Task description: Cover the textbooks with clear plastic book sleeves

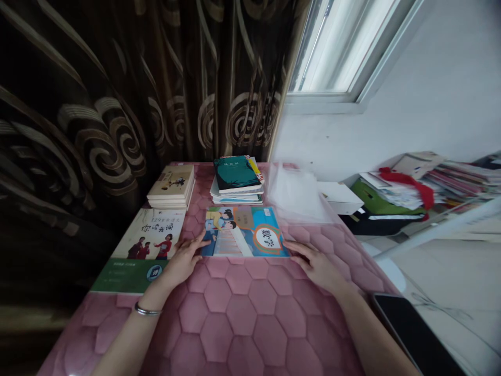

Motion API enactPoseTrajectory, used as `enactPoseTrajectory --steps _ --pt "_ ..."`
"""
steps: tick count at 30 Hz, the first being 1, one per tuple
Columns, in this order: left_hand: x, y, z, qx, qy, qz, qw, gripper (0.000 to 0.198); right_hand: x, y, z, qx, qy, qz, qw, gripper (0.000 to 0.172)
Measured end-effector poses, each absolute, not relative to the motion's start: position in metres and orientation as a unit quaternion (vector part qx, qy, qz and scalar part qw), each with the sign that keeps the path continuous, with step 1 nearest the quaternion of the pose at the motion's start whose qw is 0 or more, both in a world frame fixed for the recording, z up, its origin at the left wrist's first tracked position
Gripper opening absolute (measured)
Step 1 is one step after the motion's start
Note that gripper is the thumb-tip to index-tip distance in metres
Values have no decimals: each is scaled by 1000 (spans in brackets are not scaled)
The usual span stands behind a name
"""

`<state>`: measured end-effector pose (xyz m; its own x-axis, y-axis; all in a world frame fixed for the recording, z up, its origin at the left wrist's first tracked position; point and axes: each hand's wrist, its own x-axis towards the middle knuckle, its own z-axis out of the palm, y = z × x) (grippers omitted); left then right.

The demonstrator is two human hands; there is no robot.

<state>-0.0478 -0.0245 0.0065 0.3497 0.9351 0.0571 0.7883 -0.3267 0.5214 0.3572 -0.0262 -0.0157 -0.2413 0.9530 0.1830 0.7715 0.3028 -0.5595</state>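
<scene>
Two forearms [127, 331] framed one mathematics textbook [246, 231], left hand [187, 259] and right hand [316, 262] unclenched, each touching one side!

Left and far side: a dark, patterned curtain [117, 130] with pale scrolls and spirals hangs in folds behind the table. Far right: a window [336, 47] in a light frame [362, 86] admits cool, whitish daylight; the left side is markedly dimmer. The wall [430, 78] on the right is plain and pale (small dark marks noted below the window). The table [242, 313] has a pink top patterned in padded-looking hexagons. To its right, papers [462, 177] are heaped beside the wall. The floor [465, 277] at right is pale; thin cables [442, 305] cross it.
</scene>
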Motion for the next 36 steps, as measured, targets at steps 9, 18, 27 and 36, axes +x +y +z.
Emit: enactPoseTrajectory --steps 9,18,27,36 --pt "-47 -27 17 812 543 128 170 68 358 -30 4 -570 -748 238 243 52" --pt "32 -33 15 885 453 103 -9 39 328 17 19 -605 -739 173 241 33" --pt "50 -12 18 941 281 36 -187 32 265 94 32 -553 -824 75 99 37" --pt "36 -19 12 924 326 87 -180 32 245 121 36 -593 -796 108 50 27"
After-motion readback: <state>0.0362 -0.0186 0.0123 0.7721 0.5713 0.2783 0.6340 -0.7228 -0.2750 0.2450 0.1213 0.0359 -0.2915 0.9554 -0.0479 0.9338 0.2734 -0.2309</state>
